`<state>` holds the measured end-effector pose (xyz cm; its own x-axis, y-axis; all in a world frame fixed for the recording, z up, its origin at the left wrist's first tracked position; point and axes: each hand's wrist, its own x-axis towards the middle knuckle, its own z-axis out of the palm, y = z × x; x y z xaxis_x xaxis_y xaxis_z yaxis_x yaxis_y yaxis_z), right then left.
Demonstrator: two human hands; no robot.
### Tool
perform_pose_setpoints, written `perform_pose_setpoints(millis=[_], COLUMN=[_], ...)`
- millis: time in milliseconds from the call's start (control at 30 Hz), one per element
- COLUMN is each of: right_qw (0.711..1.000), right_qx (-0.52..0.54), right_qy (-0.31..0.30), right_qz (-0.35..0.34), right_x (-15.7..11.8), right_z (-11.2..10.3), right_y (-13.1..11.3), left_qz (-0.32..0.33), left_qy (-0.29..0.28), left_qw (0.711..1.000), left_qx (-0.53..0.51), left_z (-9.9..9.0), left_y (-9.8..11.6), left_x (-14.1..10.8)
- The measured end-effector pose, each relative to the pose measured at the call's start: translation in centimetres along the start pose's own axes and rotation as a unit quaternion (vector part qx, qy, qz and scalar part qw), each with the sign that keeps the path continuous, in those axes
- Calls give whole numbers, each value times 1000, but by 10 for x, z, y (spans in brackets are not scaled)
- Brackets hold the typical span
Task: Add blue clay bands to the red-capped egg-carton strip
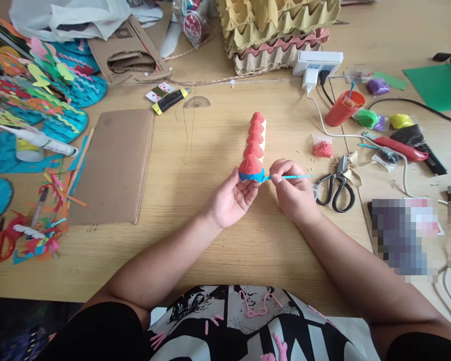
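A strip of egg-carton cups (pixel 254 138), red on its bumps and pale along one side, points away from me above the table. Blue material, perhaps clay, wraps its near end (pixel 251 176). My left hand (pixel 229 201) grips that near end from below, thumb on the left side and fingers curled under. Pinched between the thumb and fingers of my right hand (pixel 293 189) is a thin light-blue stick (pixel 296 176), a slim modelling tool by its look. Its left tip meets the blue edge at the strip's right side.
Black-handled scissors (pixel 337 185) lie right of my right hand, near a small red bag (pixel 322 146). A red cup (pixel 345 108), power strip (pixel 318 63) and white cable stand beyond. Cardboard (pixel 110 168) and paper crafts (pixel 41 95) occupy the left; egg trays (pixel 278 35) are stacked behind.
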<state>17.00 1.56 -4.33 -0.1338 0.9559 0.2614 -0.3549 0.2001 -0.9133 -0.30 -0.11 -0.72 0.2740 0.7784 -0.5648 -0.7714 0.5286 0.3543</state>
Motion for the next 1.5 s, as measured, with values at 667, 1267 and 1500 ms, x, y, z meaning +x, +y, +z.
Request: perform_pose_setpoints(millis=[667, 1267, 1500], right_qw=[1000, 999, 999], right_qx=[-16, -25, -23], right_qy=[-6, 16, 19], right_qz=[2, 23, 33], right_x=[-1, -1, -1], right_z=[0, 5, 6], right_y=[-1, -3, -3], left_qz=[-7, -8, -14], left_qy=[-6, 10, 19], left_qw=[1000, 1000, 999], left_qx=[0, 23, 35], left_z=[2, 0, 0], left_y=[1, 0, 0], left_x=[-1, -2, -4])
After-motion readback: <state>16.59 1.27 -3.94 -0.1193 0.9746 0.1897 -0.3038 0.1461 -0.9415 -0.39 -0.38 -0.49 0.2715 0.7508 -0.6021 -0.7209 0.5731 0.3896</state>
